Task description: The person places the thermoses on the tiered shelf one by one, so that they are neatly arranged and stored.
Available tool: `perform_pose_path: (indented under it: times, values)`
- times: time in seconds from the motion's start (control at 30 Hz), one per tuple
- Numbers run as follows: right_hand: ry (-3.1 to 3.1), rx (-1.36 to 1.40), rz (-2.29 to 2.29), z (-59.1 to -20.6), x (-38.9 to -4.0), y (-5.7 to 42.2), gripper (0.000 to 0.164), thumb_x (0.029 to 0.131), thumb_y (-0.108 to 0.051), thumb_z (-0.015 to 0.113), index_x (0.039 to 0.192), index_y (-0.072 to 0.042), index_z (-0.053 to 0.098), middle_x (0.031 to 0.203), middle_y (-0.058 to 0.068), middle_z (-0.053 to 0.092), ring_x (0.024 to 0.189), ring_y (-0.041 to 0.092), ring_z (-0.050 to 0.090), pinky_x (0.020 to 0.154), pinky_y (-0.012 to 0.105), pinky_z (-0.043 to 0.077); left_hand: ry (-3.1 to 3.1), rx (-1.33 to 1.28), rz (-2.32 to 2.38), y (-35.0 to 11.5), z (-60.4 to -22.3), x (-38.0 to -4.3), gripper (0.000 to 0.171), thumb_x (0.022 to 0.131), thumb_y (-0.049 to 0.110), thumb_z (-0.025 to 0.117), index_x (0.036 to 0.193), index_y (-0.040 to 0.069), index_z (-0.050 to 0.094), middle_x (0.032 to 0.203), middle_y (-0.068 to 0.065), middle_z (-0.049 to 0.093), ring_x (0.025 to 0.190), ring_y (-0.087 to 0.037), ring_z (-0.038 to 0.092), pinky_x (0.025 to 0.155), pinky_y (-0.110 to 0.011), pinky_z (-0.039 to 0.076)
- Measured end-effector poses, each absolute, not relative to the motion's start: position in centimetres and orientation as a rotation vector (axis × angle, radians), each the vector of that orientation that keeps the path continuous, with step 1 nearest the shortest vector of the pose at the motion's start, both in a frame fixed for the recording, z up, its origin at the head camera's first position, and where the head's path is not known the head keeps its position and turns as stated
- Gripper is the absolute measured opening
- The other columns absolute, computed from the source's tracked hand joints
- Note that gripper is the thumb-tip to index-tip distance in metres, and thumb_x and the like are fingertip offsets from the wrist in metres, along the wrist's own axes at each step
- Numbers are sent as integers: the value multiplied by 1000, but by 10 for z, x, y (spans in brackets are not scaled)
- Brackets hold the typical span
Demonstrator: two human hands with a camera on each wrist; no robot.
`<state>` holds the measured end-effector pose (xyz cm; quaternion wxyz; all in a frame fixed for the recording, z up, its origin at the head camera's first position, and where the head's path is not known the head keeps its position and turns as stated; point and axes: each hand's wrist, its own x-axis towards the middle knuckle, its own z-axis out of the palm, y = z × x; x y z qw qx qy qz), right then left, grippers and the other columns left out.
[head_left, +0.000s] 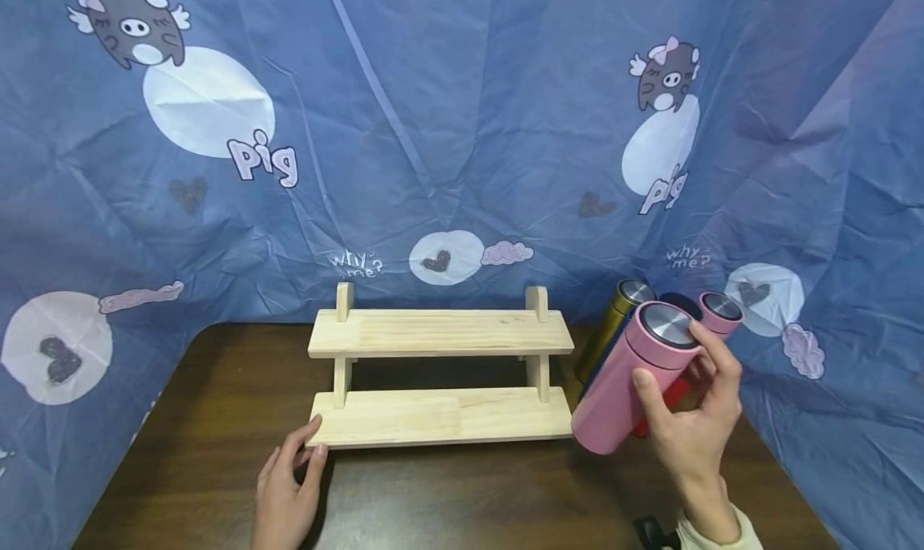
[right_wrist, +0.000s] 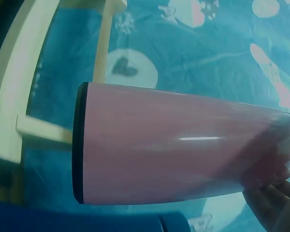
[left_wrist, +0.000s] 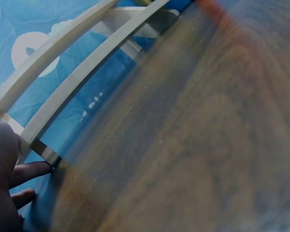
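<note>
My right hand (head_left: 696,410) grips a pink thermos flask (head_left: 621,390) near its silver-topped lid, holding it tilted. In the right wrist view the flask's pink body (right_wrist: 174,145) lies across the picture, its dark base toward the shelf. A two-tier pale wooden shelf (head_left: 440,418) stands at the table's middle. My left hand (head_left: 289,474) holds the left end of the lower board between thumb and fingers. Behind the held flask, partly hidden by it, stand a gold flask (head_left: 602,333), a second pink flask (head_left: 720,311), and red and dark blue ones.
The brown wooden table (head_left: 447,502) extends in front of the shelf. A blue cloth (head_left: 462,133) printed with pigs and hearts hangs behind and at both sides. In the right wrist view a blue flask (right_wrist: 87,217) lies along the lower edge.
</note>
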<state>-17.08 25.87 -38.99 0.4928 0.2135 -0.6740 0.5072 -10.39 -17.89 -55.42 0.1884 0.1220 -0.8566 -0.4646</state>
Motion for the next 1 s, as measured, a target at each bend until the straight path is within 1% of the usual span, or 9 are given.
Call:
perform_pose_path:
  times: [0.03, 0.13, 0.27, 0.37, 0.53, 0.67, 0.87, 1.0]
  values:
    - [-1642, 533, 1236, -389, -172, 256, 74, 86, -3, 88, 146, 18, 49, 133, 3, 75, 113, 15, 74, 97, 19, 57, -2406, 344, -1310, -179, -554, -104, 39, 110, 13, 68, 148, 5, 65, 150, -28, 65, 120, -53, 73, 125, -72, 28]
    - [-1666, 568, 1236, -388, -175, 246, 74, 89, -7, 89, 146, 18, 48, 134, 2, 74, 114, 13, 74, 98, 18, 58, -2402, 345, -1315, -179, -553, -104, 38, 111, 13, 68, 148, 6, 65, 151, -27, 65, 120, -53, 74, 125, -72, 28]
    - [-1689, 610, 1227, -386, -177, 231, 78, 93, -22, 91, 146, 17, 48, 136, 2, 73, 115, 11, 74, 101, 18, 58, -2393, 342, -1311, -179, -553, -103, 38, 110, 13, 69, 148, 7, 66, 147, -26, 68, 119, -51, 75, 125, -71, 29]
    - [-1701, 641, 1230, -384, -179, 219, 79, 95, -29, 90, 146, 15, 49, 138, 4, 73, 116, 11, 75, 102, 19, 58, -2390, 335, -1302, -179, -553, -103, 38, 109, 13, 70, 147, 7, 67, 144, -26, 70, 117, -49, 76, 125, -70, 30]
    - [-1751, 675, 1238, -380, -183, 198, 73, 96, -24, 87, 151, 9, 51, 139, 5, 72, 116, 11, 74, 100, 20, 59, -2388, 333, -1293, -178, -553, -103, 38, 109, 14, 71, 146, 8, 67, 141, -26, 72, 116, -47, 77, 125, -69, 32]
    - [-1785, 699, 1252, -377, -184, 182, 71, 98, -22, 84, 154, 5, 50, 138, 10, 71, 116, 11, 73, 101, 21, 59, -2398, 347, -1306, -178, -553, -102, 38, 109, 15, 70, 147, 9, 67, 141, -25, 73, 117, -47, 76, 126, -68, 31]
    - [-1768, 731, 1316, -370, -185, 158, 70, 100, -27, 83, 154, 3, 51, 129, 20, 72, 112, 13, 74, 97, 23, 61, -2396, 344, -1324, -178, -554, -103, 39, 109, 14, 70, 147, 9, 66, 146, -26, 69, 118, -50, 75, 126, -69, 30]
    - [-1744, 763, 1361, -364, -191, 142, 73, 102, -39, 82, 154, 3, 52, 125, 24, 73, 110, 16, 75, 96, 24, 62, -2394, 346, -1323, -179, -554, -103, 38, 109, 13, 69, 147, 9, 67, 146, -26, 69, 119, -50, 75, 126, -68, 30]
